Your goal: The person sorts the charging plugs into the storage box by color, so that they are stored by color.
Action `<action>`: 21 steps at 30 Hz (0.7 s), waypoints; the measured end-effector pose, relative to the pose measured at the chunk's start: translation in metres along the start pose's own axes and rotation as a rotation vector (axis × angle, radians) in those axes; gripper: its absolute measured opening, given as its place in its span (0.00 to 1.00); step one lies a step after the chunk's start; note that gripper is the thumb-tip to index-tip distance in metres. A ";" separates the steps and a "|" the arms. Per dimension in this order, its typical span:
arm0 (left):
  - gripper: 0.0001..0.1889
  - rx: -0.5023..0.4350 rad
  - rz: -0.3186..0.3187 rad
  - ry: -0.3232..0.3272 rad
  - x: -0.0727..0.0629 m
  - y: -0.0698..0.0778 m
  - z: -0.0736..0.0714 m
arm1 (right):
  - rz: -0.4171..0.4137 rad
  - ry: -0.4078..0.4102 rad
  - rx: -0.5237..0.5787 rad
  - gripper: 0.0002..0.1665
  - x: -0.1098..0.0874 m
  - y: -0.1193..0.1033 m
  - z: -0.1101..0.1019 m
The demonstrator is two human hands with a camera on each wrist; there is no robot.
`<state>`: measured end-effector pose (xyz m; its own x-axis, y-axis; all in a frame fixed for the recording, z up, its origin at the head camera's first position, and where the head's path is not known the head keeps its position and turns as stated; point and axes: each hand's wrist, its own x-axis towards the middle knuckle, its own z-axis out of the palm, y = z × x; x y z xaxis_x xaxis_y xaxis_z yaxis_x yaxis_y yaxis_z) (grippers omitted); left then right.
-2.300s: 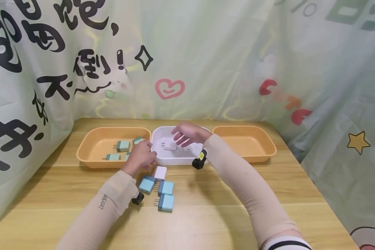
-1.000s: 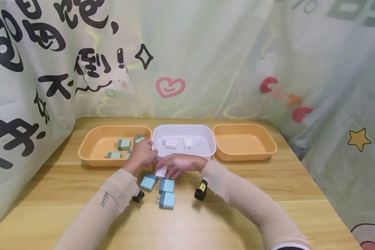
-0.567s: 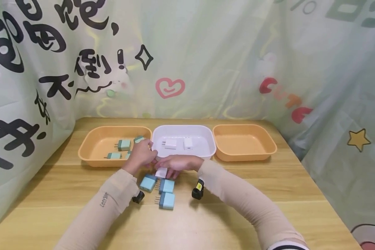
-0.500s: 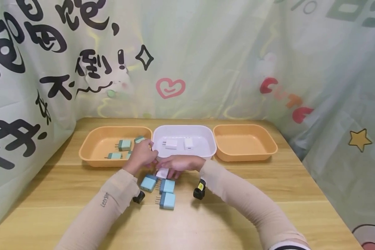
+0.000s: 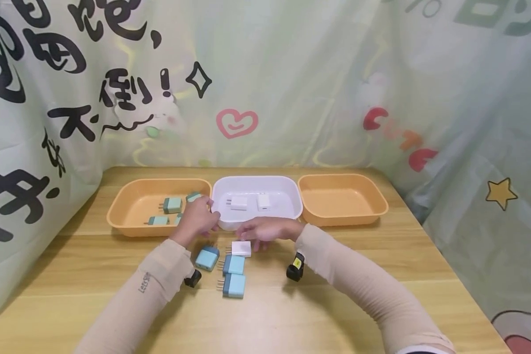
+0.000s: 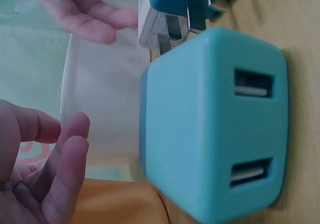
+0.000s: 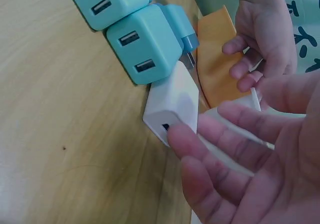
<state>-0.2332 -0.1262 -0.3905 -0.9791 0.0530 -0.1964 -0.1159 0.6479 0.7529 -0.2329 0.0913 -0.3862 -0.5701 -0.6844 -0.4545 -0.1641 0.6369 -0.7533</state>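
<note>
My left hand [image 5: 196, 219] hovers by the meeting rims of the left orange tray and the white tray. In the left wrist view its loosely bent fingers [image 6: 70, 159] hold nothing. My right hand [image 5: 270, 228] is in front of the white tray, beside a white charger plug [image 5: 241, 249] lying on the table. One fingertip overlaps that plug's port end in the right wrist view; whether it touches, I cannot tell. The plug's prongs point left. Close by lie three blue charger plugs: one [image 5: 207, 258] to the left, two [image 5: 233, 264] stacked toward the front, one being the lowest [image 5: 234, 285].
The left orange tray [image 5: 130, 223] contains several green plugs [image 5: 172, 205], partly hidden by my left hand. Two white plugs [image 5: 263, 202] lie in the white tray [image 5: 227, 223]. A right orange tray [image 5: 342, 219] stands beside it. Behind hangs a printed curtain [image 5: 292, 98].
My right hand came down from over the white tray to the white plug, then shifted slightly right. The plug has turned and moved right, its prongs now showing. My left hand stays put.
</note>
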 end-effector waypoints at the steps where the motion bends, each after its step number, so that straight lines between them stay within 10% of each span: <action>1: 0.21 0.000 -0.002 -0.002 0.000 0.000 0.000 | -0.004 0.003 -0.019 0.22 0.000 0.001 0.001; 21: 0.23 0.011 -0.023 -0.017 0.002 0.002 -0.001 | -0.009 0.091 -0.313 0.15 0.010 0.003 0.015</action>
<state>-0.2355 -0.1259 -0.3885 -0.9732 0.0510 -0.2241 -0.1362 0.6575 0.7410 -0.2275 0.0807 -0.3999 -0.6345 -0.6653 -0.3934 -0.4011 0.7185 -0.5682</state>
